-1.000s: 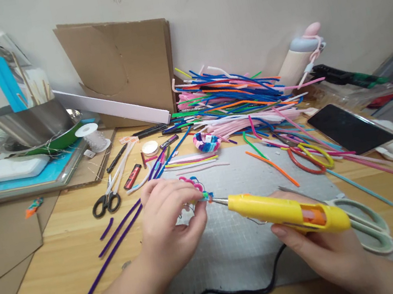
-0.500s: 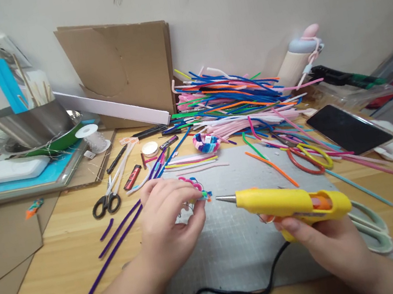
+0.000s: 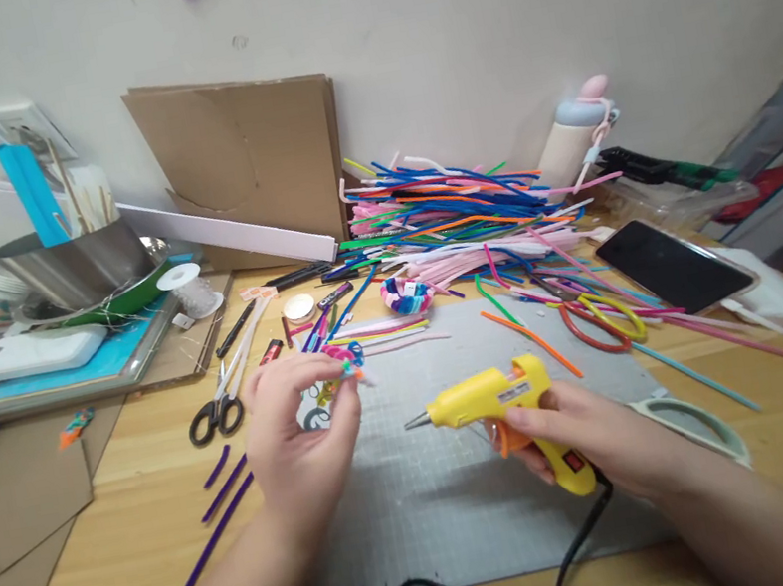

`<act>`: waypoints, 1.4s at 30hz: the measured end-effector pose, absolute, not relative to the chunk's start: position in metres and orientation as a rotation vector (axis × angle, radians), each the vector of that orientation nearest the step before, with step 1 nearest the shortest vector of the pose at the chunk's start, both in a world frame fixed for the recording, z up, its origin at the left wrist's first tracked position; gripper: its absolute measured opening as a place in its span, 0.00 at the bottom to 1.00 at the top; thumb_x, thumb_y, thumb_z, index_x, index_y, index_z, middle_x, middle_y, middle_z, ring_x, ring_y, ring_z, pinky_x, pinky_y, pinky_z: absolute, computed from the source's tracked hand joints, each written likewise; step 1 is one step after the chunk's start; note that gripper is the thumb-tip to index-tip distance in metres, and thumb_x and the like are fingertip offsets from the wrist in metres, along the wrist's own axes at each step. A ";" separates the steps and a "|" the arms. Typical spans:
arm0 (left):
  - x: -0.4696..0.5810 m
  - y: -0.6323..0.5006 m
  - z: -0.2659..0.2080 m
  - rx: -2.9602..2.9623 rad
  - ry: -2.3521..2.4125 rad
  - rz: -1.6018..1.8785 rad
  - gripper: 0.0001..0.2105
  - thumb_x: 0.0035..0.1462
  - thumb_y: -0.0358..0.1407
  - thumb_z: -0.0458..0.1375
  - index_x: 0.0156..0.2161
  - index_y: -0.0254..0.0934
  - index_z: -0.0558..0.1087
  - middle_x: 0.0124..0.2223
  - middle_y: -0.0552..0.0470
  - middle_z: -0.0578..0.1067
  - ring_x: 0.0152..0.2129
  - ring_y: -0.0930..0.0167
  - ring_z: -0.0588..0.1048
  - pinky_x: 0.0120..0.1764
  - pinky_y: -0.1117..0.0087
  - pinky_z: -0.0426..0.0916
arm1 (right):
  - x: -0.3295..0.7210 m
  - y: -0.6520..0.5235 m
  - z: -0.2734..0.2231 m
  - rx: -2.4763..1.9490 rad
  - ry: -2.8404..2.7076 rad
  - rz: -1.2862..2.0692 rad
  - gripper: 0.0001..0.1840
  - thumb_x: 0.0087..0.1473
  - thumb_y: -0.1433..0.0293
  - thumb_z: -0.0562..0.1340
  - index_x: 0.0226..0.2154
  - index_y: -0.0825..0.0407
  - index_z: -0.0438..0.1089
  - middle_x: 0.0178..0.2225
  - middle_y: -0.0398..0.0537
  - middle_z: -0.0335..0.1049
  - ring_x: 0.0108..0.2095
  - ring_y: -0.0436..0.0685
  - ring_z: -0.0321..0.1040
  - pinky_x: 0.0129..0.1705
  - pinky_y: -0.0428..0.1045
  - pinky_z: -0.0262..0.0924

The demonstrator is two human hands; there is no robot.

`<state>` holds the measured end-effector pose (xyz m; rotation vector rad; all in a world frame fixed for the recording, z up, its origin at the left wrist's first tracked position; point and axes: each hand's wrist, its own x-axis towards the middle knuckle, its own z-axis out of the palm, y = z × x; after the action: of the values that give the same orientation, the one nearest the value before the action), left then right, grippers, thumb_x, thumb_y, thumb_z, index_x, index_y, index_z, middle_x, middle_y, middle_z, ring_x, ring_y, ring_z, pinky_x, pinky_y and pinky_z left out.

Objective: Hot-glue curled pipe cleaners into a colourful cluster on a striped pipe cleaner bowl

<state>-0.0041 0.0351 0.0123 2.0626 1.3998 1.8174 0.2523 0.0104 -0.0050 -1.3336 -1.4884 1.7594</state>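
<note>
Between thumb and fingertips, my left hand pinches a small colourful piece of bent pipe cleaners with pink, blue, green and orange parts. My fingers hide some of it. My right hand is wrapped round a yellow glue gun with an orange trigger. Its metal nozzle points left toward the piece, with a gap between them. Both hands are above a grey cutting mat. The glue gun's black cord runs down to the front edge.
A heap of pipe cleaners lies at the back. Black-handled scissors and purple pipe cleaners are left of my left hand. Red-and-yellow-handled scissors, pale green scissors and a phone lie to the right. A striped woven piece sits behind the mat.
My left hand has moved left with the pipe-cleaner piece. The glue gun has rolled in my right hand, so its handle and switch now show, and its nozzle has shifted left and slightly down.
</note>
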 end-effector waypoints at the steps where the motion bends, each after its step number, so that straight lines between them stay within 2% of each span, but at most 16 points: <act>1: -0.005 0.037 0.012 2.021 1.419 1.838 0.08 0.50 0.25 0.62 0.34 0.41 0.71 0.34 0.53 0.75 0.35 0.67 0.74 0.47 0.58 0.64 | 0.251 0.014 -0.007 -1.339 -1.503 1.838 0.24 0.55 0.50 0.57 0.29 0.54 0.70 0.19 0.41 0.63 0.18 0.47 0.60 0.21 0.43 0.53; 3: -0.006 0.039 0.011 1.960 1.449 1.872 0.07 0.50 0.26 0.62 0.34 0.40 0.71 0.34 0.52 0.76 0.36 0.66 0.74 0.45 0.58 0.65 | 0.247 0.020 -0.012 -1.396 -1.593 1.903 0.27 0.55 0.47 0.54 0.25 0.54 0.67 0.18 0.41 0.62 0.17 0.47 0.59 0.20 0.43 0.51; 5: -0.007 0.040 0.011 1.937 1.481 1.891 0.07 0.50 0.27 0.62 0.34 0.40 0.72 0.34 0.51 0.76 0.37 0.65 0.74 0.45 0.57 0.65 | 0.243 0.023 -0.016 -1.550 -1.798 1.763 0.31 0.56 0.45 0.50 0.22 0.54 0.68 0.17 0.43 0.63 0.16 0.48 0.57 0.19 0.44 0.50; 10: -0.010 0.040 0.012 1.927 1.510 1.908 0.06 0.51 0.28 0.62 0.33 0.39 0.71 0.34 0.51 0.76 0.37 0.65 0.73 0.45 0.57 0.64 | 0.241 0.023 0.000 -1.966 -2.167 0.717 0.30 0.57 0.49 0.51 0.16 0.52 0.67 0.18 0.50 0.66 0.23 0.55 0.63 0.24 0.48 0.48; 12: -0.011 0.040 0.012 1.933 1.514 1.903 0.06 0.51 0.28 0.62 0.33 0.39 0.71 0.35 0.51 0.76 0.37 0.65 0.73 0.45 0.57 0.64 | 0.241 0.031 0.013 -1.853 -2.004 0.807 0.23 0.58 0.55 0.54 0.19 0.52 0.68 0.22 0.49 0.68 0.26 0.56 0.65 0.26 0.48 0.52; 14: -0.010 0.041 0.012 1.968 1.535 1.896 0.06 0.51 0.28 0.63 0.33 0.40 0.72 0.34 0.52 0.76 0.37 0.65 0.73 0.46 0.56 0.62 | 0.237 0.053 0.023 -1.721 -1.617 1.166 0.13 0.57 0.61 0.58 0.28 0.52 0.69 0.28 0.48 0.70 0.27 0.53 0.67 0.24 0.46 0.56; 15: -0.010 0.041 0.012 1.989 1.546 1.892 0.06 0.50 0.29 0.63 0.33 0.40 0.72 0.34 0.52 0.76 0.36 0.65 0.73 0.46 0.56 0.62 | 0.234 0.068 0.027 -1.716 -1.529 1.224 0.12 0.59 0.61 0.55 0.33 0.52 0.69 0.32 0.48 0.71 0.26 0.52 0.68 0.22 0.45 0.57; 17: -0.009 0.040 0.012 2.025 1.566 1.884 0.05 0.50 0.29 0.63 0.32 0.40 0.72 0.33 0.52 0.76 0.36 0.65 0.72 0.46 0.56 0.61 | 0.226 0.104 0.028 -1.754 -1.426 1.256 0.14 0.62 0.61 0.52 0.41 0.52 0.67 0.38 0.49 0.70 0.27 0.49 0.69 0.23 0.44 0.60; 19: -0.008 0.039 0.013 2.056 1.563 1.874 0.05 0.51 0.29 0.63 0.32 0.40 0.72 0.32 0.53 0.77 0.35 0.65 0.72 0.46 0.57 0.60 | 0.216 0.141 0.023 -1.848 -1.334 1.304 0.16 0.62 0.61 0.54 0.42 0.56 0.67 0.37 0.50 0.70 0.28 0.50 0.69 0.26 0.45 0.64; 22: -0.007 0.037 0.013 2.101 1.541 1.848 0.05 0.51 0.29 0.62 0.32 0.41 0.72 0.32 0.53 0.77 0.36 0.65 0.71 0.46 0.57 0.59 | 0.202 0.179 0.010 -1.931 -1.226 1.390 0.16 0.61 0.63 0.58 0.48 0.55 0.66 0.45 0.51 0.69 0.40 0.55 0.70 0.40 0.54 0.68; 25: -0.007 0.037 0.012 2.124 1.534 1.821 0.05 0.51 0.30 0.62 0.32 0.41 0.72 0.32 0.53 0.77 0.37 0.64 0.71 0.47 0.56 0.57 | 0.192 0.192 0.000 -1.914 -1.146 1.485 0.17 0.60 0.65 0.59 0.50 0.54 0.65 0.50 0.52 0.67 0.45 0.58 0.69 0.45 0.58 0.67; 31: -0.006 0.036 0.012 2.117 1.509 1.771 0.05 0.51 0.30 0.62 0.32 0.42 0.71 0.33 0.54 0.78 0.37 0.65 0.71 0.46 0.57 0.56 | 0.189 0.174 0.006 -1.641 -1.000 1.605 0.16 0.60 0.64 0.59 0.49 0.55 0.66 0.46 0.51 0.69 0.41 0.56 0.70 0.41 0.55 0.68; 34: -0.004 0.031 0.015 2.096 1.460 1.737 0.05 0.50 0.29 0.61 0.32 0.42 0.71 0.33 0.54 0.77 0.37 0.65 0.71 0.46 0.58 0.57 | 0.193 0.147 0.015 -1.433 -0.923 1.704 0.11 0.62 0.66 0.55 0.41 0.55 0.68 0.34 0.46 0.72 0.31 0.52 0.71 0.35 0.51 0.68; 37: 0.000 0.024 0.020 2.114 1.382 1.639 0.07 0.50 0.28 0.61 0.32 0.42 0.71 0.33 0.55 0.77 0.37 0.65 0.71 0.46 0.58 0.58 | 0.197 0.112 0.019 -1.263 -0.840 1.783 0.08 0.57 0.72 0.53 0.33 0.53 0.67 0.24 0.42 0.71 0.24 0.50 0.70 0.35 0.51 0.69; 39: 0.002 0.019 0.023 2.159 1.300 1.563 0.07 0.50 0.27 0.61 0.32 0.42 0.70 0.33 0.55 0.77 0.36 0.65 0.72 0.45 0.58 0.58 | 0.200 0.091 0.018 -1.183 -0.795 1.811 0.06 0.53 0.75 0.55 0.33 0.52 0.67 0.24 0.42 0.72 0.25 0.51 0.71 0.37 0.52 0.69; 42: 0.004 0.013 0.026 2.238 1.206 1.508 0.07 0.50 0.27 0.61 0.32 0.43 0.70 0.32 0.56 0.78 0.35 0.66 0.72 0.45 0.58 0.57 | 0.205 0.068 0.013 -1.054 -0.721 1.817 0.12 0.50 0.78 0.56 0.36 0.50 0.68 0.31 0.42 0.76 0.32 0.51 0.74 0.45 0.53 0.68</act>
<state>0.0038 0.0127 0.0263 2.2381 1.2063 1.5076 0.2052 0.0675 0.0130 -1.0535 -0.7209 1.8170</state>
